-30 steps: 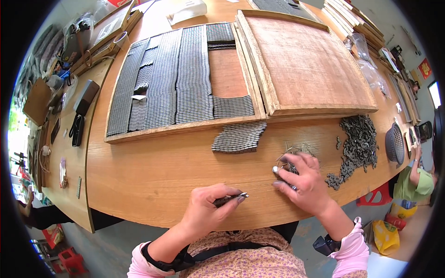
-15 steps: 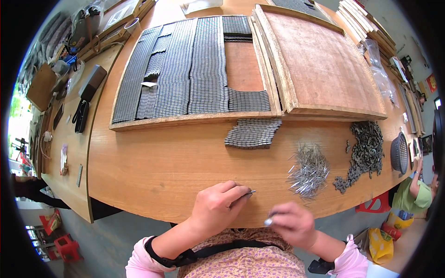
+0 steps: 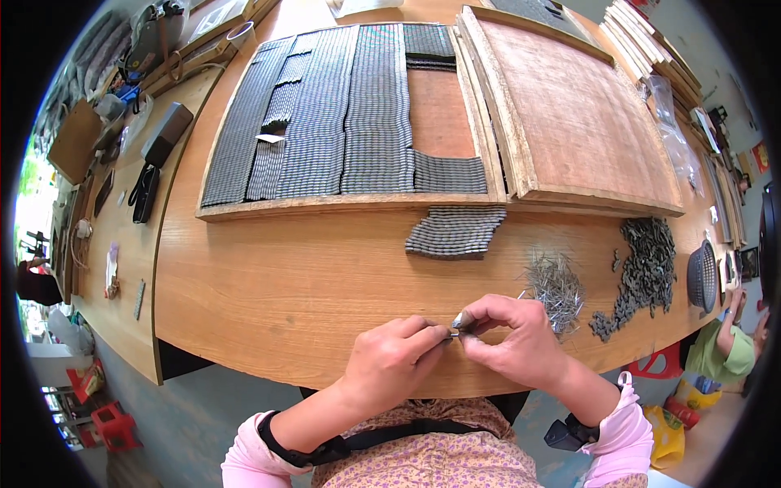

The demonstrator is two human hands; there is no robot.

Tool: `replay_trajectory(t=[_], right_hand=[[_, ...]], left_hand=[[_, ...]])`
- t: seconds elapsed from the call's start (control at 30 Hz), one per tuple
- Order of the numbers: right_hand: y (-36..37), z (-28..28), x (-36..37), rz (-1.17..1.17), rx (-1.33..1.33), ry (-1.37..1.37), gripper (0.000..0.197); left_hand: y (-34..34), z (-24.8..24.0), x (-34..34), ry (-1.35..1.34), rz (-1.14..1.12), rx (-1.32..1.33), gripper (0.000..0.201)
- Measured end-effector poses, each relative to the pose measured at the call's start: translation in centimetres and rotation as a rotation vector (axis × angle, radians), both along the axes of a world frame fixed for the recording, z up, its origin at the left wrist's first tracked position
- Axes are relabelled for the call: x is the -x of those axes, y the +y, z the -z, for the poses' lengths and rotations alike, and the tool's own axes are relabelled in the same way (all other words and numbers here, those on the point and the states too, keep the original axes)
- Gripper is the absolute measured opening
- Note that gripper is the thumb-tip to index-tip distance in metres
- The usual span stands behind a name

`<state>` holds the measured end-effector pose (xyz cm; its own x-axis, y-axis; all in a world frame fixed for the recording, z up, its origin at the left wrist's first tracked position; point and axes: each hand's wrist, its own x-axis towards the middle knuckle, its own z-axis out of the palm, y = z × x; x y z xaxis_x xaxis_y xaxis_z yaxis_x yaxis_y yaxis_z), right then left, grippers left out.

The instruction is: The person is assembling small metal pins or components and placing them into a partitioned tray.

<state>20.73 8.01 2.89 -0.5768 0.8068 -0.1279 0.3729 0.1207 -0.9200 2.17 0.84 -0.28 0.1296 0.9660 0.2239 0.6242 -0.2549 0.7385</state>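
Just above the table's near edge, my hands meet fingertip to fingertip. My left hand (image 3: 392, 356) is closed in a pinch, with the shiny end of a metal pin (image 3: 455, 333) sticking out between thumb and forefinger. Opposite it, my right hand (image 3: 521, 340) pinches close against that end; what its fingers hold is too small and covered to make out. Right beside this hand lies a loose pile of thin silver pins (image 3: 556, 285). Farther right is a heap of small dark grey pieces (image 3: 645, 272).
A wooden-framed tray (image 3: 325, 205) holds strips of dark linked pieces. In front of it lies a short loose strip (image 3: 455, 232). A bare wooden board (image 3: 586, 106) adjoins it. At the right edge stands a grey basket (image 3: 701, 274); another person's green sleeve (image 3: 722, 350) shows beyond.
My right hand has risen from the table edge and come up to the fingertips of my left hand, which has hardly moved. The view has shifted slightly.
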Motion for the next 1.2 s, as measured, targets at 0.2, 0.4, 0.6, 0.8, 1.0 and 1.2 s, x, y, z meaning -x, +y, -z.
replay_trajectory(t=[0.2,0.4,0.6,0.8,1.0,1.2], right_hand=[[0.3,-0.2,0.2,-0.041,-0.04,-0.024,0.018],[0.4,-1.1,0.4,-0.18,-0.315,-0.11,0.02],[0.5,-0.6,0.1,-0.297,-0.596,-0.047,0.018],[-0.8,0.9,-0.9,-0.124,-0.608,0.102,0.02],[-0.6,0.6,-2.2,-0.201,-0.635,0.066,0.028],[1.1,0.8,-1.8,0.051,-0.48,0.017,0.02]], left_hand=[[0.1,0.0,0.1,0.005,-0.002,-0.001,0.018],[0.1,0.0,0.1,0.042,0.026,-0.001,0.019],[0.1,-0.2,0.1,0.139,0.072,-0.044,0.021],[0.5,-0.5,0.4,-0.105,0.092,0.088,0.019],[1.5,-1.4,0.9,-0.29,0.132,0.193,0.018],[4.2,-1.0,2.3,-0.468,0.135,0.308,0.016]])
